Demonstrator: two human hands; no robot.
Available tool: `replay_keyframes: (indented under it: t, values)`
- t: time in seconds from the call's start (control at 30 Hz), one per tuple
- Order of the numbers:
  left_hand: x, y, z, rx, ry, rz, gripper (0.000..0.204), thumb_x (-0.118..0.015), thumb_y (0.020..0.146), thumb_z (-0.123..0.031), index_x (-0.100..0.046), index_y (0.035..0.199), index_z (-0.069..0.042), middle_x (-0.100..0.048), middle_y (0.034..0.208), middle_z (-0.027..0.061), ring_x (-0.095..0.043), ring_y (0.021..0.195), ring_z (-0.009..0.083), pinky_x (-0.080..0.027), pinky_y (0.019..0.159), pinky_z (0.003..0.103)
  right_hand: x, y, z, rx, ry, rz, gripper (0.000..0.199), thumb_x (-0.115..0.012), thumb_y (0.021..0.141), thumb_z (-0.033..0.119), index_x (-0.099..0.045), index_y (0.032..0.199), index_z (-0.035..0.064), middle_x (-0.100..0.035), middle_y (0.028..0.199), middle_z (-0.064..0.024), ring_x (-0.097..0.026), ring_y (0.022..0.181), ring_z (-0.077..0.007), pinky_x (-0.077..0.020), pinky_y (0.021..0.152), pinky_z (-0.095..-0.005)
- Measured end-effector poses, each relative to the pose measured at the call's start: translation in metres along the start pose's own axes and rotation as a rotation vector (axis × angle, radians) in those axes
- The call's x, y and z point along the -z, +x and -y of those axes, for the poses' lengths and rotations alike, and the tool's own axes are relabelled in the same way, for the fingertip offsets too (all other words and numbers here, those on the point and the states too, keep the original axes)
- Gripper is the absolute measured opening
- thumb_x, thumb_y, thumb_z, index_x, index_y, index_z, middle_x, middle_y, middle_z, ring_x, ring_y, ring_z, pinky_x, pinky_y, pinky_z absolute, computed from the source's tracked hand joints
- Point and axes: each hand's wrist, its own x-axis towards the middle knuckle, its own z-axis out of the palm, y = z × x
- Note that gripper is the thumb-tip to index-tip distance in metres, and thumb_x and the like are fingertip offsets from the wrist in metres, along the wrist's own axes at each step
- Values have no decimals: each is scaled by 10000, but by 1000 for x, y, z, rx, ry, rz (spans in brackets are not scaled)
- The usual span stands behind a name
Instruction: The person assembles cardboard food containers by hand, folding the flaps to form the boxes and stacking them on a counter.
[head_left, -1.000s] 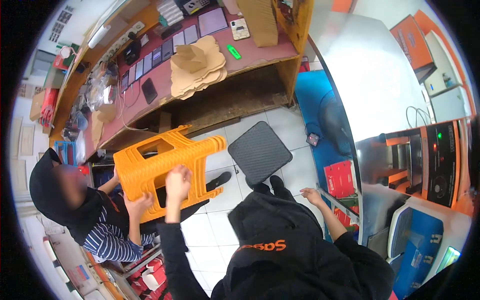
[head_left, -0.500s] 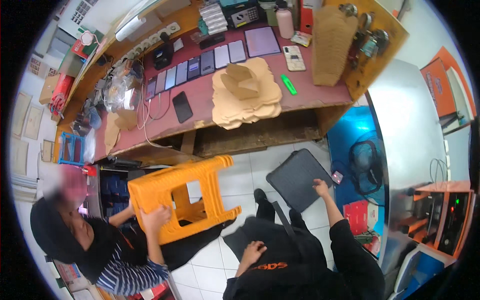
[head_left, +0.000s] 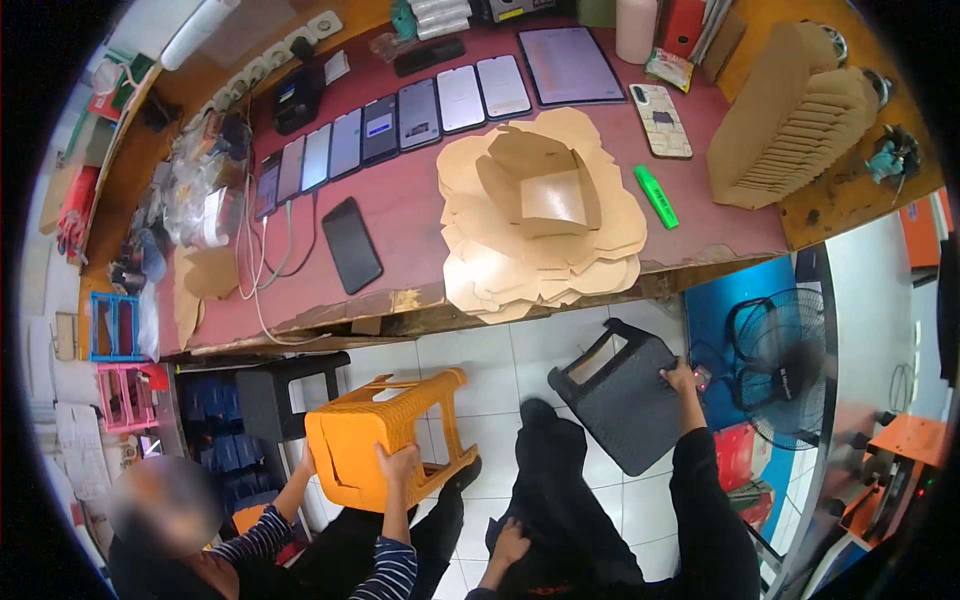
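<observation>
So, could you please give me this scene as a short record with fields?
right hand: grips the edge of the dark grey stool, which is tilted on the floor tiles
left hand: rests on the person's own black trouser leg
co-worker: both hands on the tipped orange stool
bench: cardboard stack, row of phones, green marker
</observation>
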Motion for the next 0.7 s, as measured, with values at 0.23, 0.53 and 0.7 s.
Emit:
replay_keyframes:
  t: [0.23,0.53,0.7]
  values:
    - [69,93,-78,-169,-149,-276,666,-467,597,-3,-310,1244,-11,-367,1199,242,-358,1116,436,-340,926,446,-6,-38,-6,160,-226,151,803,-584,715,538,-323,1226,-24,-497,1123,-266,-483,1059,-379,-399,873,-424]
    - [102,262,-98,-313,99,-257,506,-479,638,-97,-506,1143,-120,-465,1182,170,-423,1106,360,-365,919,435,-69,-13,-44,463,-501,530,862,-572,740,461,-200,1241,-133,-534,1033,-285,-536,976,-380,-441,818,-429]
    - [119,335,-85,-148,-75,-207,382,-510,670,-150,-577,1037,-67,-602,923,198,-551,914,374,-416,855,403,-55,41,-46,806,-736,678,705,-533,759,404,-275,1198,-83,-556,1028,-239,-545,963,-363,-451,783,-423]
